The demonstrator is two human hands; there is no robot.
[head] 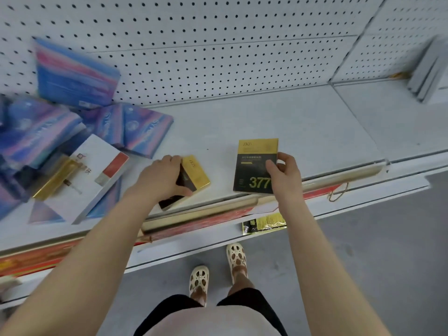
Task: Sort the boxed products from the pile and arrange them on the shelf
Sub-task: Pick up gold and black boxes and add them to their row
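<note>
Right hand pinches a black-and-gold box marked 377 at its right edge, thumb on the face and fingers curled behind, holding it upright near the shelf front. Left hand wraps its fingers over a second gold box lying flat on the shelf beside it. The pile of blue-pink and white boxes sits at far left against the pegboard.

Black shorts, cream perforated clogs

White pegboard wall behind, grey floor below.
</note>
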